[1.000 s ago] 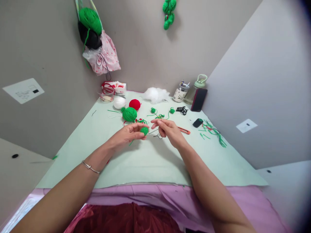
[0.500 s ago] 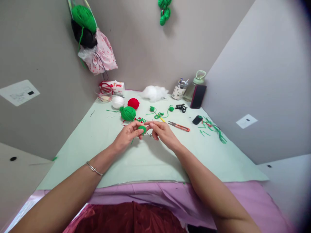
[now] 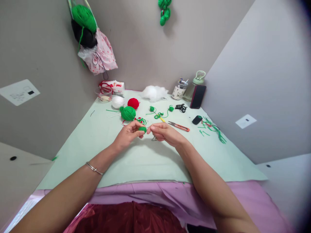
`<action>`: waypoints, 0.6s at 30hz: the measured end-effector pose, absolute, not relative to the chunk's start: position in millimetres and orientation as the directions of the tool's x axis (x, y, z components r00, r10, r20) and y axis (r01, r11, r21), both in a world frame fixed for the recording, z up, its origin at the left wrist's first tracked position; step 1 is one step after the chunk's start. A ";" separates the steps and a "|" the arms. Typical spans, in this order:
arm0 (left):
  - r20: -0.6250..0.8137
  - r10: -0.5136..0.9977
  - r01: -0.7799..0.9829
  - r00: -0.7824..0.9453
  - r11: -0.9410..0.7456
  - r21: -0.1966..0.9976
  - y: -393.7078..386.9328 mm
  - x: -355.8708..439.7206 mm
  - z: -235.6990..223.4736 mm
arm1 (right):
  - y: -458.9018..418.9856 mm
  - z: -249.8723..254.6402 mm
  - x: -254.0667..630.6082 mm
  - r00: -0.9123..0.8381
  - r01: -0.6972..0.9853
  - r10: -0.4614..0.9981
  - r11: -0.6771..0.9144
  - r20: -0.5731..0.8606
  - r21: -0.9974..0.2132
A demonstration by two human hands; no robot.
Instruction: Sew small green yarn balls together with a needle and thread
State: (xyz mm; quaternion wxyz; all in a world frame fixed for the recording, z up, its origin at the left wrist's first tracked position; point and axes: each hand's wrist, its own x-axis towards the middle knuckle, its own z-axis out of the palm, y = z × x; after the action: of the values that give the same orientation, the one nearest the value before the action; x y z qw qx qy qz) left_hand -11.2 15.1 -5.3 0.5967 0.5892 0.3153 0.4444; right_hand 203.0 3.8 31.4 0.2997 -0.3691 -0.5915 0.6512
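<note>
My left hand (image 3: 129,133) pinches a small green crocheted piece (image 3: 142,129) between thumb and fingers. Close beside it on the right, my right hand (image 3: 165,133) is closed, thumb against forefinger, on a thin needle (image 3: 147,127) whose line runs toward the green piece. Whether its tip is in the stitches is too small to tell. A loop of dark thread (image 3: 154,138) hangs under my right fingers. Just behind my left hand lie red, white and green crocheted bits (image 3: 141,120), partly hidden by the fingers.
Behind are green (image 3: 128,113), red (image 3: 133,103) and white (image 3: 118,102) yarn balls, and white stuffing (image 3: 155,93). Orange thread snips (image 3: 179,126), a black claw clip (image 3: 181,107), yarn scraps (image 3: 216,129) and a phone (image 3: 198,97) lie or stand to the right.
The view shifted slightly at first. My right hand came in close to the green piece, then drew a little to the right, its fingers curling more closed. My left hand keeps its hold.
</note>
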 end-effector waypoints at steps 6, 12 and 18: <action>0.166 0.923 -0.006 0.347 -0.174 0.985 10.8 -8.7 -4.7 | 6.0 28.0 199.0 -0.482 -0.066 0.869 -0.163 -0.112 -0.984; 0.202 0.932 -0.056 0.300 -0.194 0.979 9.3 -6.9 -7.6 | -10.6 41.8 191.5 -0.537 0.191 0.843 0.117 -0.004 -0.975; 0.221 0.955 -0.141 0.199 -0.195 0.971 6.6 -6.4 -1.5 | -25.2 43.4 179.6 -0.558 0.413 0.827 0.339 0.059 -0.845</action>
State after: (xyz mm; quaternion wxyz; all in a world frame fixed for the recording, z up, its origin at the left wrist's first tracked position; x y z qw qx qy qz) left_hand -6.4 6.6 -1.5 0.5243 0.5697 0.3571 0.5225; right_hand 179.6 -25.2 43.4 0.2497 -0.3981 -0.7793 0.4146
